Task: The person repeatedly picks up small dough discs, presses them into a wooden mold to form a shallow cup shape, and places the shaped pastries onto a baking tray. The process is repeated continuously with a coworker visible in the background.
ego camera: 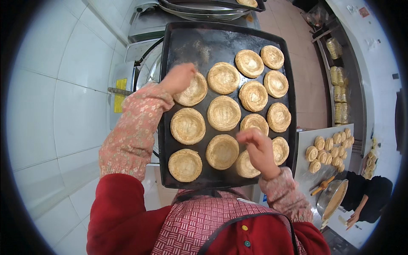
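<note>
Before me lies a dark metal baking tray (188,47) bearing several round flatbreads with sunken centres and raised, layered rims. My left hand (180,77) is over the upper edge of a flatbread (194,92) in the left column; its fingers are curled and blurred, so whether they grip the dough is unclear. My right hand (258,149) hovers with bent fingers over the lower right of the tray. It partly covers one flatbread (255,122) and another below it (246,167). A flatbread (222,152) with a smooth hollow lies just left of its fingertips.
White wall tiles (79,102) run along the left. Round metal pans (204,12) stand beyond the tray. At right, a steel worktop (302,149) holds coiled dough pieces (322,156), a rolling pin (322,185) and a metal bowl (323,197). A co-worker's hand (353,220) is beyond the bowl.
</note>
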`<state>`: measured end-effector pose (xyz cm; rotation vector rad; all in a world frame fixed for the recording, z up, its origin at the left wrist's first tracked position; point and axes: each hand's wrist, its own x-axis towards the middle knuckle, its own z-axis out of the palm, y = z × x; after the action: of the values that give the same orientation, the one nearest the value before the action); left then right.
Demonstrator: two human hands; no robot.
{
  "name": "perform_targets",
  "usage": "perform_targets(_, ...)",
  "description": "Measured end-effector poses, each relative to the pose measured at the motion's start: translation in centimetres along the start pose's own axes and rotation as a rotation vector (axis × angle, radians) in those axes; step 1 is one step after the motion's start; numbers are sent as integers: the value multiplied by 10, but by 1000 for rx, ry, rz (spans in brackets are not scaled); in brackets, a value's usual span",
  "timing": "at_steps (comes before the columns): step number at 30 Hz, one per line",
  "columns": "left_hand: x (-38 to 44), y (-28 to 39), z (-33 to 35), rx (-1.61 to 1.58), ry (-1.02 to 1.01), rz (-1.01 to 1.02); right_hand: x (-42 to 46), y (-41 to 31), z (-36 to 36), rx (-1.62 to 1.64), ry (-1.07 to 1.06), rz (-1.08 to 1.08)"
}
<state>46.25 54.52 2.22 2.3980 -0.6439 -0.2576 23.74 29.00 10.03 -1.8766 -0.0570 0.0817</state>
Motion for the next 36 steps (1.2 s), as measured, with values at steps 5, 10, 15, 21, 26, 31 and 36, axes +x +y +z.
perform_targets(5, 14, -3, -14, 218, 87, -38, -59, -2, -13, 197, 121, 267)
perform_targets(10, 39, 6, -20, 245, -418, -186, -74, 0, -32, 130, 219, 265)
perform_targets(15, 36, -15, -24, -61, -253, -146, -90, 5, -42, 150, 212, 305)
perform_targets(21, 10, 11, -14, 180, 78, 157, -113, 5, -38, 123, 203, 364)
perform_targets(26, 3, 1, 19, 208, -217, 94, -126, 1, -36, 125, 237, 374)
perform_targets(31, 36, 17, 40, 4, -453, -62, -174, 5, -59, 46, 342, 368)
perform_targets(36, 1, -37, 41, 123, -257, -64, -246, 26, -100, 175, 467, 708)
